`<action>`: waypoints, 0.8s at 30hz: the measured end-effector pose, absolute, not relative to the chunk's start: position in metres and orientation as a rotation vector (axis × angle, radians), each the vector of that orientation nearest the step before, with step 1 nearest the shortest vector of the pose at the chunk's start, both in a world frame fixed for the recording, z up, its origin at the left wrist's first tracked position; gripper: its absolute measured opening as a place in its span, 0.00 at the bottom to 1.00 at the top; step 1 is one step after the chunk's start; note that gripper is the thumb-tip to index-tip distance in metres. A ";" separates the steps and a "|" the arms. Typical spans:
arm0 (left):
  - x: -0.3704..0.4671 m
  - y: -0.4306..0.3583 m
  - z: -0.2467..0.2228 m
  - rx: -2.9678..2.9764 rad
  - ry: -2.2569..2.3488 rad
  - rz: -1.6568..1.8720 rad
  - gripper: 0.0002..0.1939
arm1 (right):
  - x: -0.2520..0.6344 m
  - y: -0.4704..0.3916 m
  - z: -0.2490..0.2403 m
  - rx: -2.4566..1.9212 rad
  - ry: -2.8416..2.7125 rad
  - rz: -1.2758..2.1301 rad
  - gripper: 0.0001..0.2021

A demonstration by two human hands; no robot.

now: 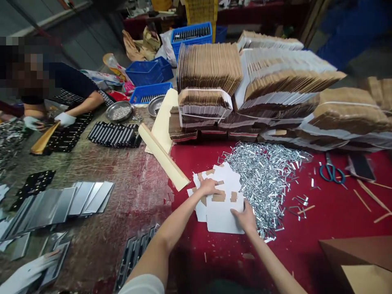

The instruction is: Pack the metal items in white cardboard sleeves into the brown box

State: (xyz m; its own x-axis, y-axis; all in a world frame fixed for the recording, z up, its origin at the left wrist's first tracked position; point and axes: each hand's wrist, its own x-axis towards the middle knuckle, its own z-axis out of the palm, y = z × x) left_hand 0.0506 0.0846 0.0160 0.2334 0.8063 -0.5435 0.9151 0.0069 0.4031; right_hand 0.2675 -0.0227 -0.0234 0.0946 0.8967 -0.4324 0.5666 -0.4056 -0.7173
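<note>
A flat white cardboard sheet (225, 216) with brown patches near its upper edge lies on top of more white die-cut cardboard pieces (200, 212). At its upper left, my left hand (208, 187) grips the cardboard, fingers closed at the edge. My right hand (247, 216) pinches the sheet's right edge, thumb on the white face and the other fingers partly hidden. Touching the cardboard on the right is a large heap of small bent metal wire pieces (263, 179).
Bundled brown cardboard stacks (211, 67) line the back. Right are scissors (329, 171) and a phone (362, 166). Left lie cream strips (165, 157), metal plates (65, 204) and black parts (114, 134). A co-worker's gloved hands (65, 119) work there; another gloved hand (27, 271) is lower left.
</note>
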 end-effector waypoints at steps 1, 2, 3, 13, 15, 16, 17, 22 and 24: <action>0.046 0.089 0.017 1.793 1.504 -0.145 0.24 | 0.267 -0.021 -0.017 -2.055 -1.464 1.180 0.28; 0.040 0.094 0.019 1.776 1.442 -0.068 0.24 | 0.266 -0.016 -0.011 -2.086 -1.510 1.119 0.27; 0.034 0.101 0.020 1.762 1.417 0.023 0.24 | 0.264 -0.006 -0.004 -2.103 -1.571 1.049 0.25; 0.021 0.153 0.011 1.675 1.572 -0.151 0.52 | 0.244 0.075 -0.028 -1.986 -2.072 0.669 0.24; 0.024 0.148 0.011 1.690 1.544 -0.270 0.55 | 0.247 0.055 -0.041 -1.959 -2.031 0.660 0.26; 0.025 0.144 0.013 1.680 1.508 -0.319 0.51 | 0.249 0.047 -0.046 -1.932 -1.999 0.676 0.27; 0.026 0.140 0.016 1.664 1.462 -0.359 0.46 | 0.252 0.042 -0.049 -1.899 -1.968 0.708 0.30; 0.034 0.107 0.066 1.801 1.335 -0.348 0.26 | 0.269 0.043 -0.024 -1.754 -1.971 0.886 0.37; 0.040 0.082 0.094 1.997 1.381 -0.273 0.27 | 0.278 0.035 -0.001 -1.632 -1.992 0.864 0.36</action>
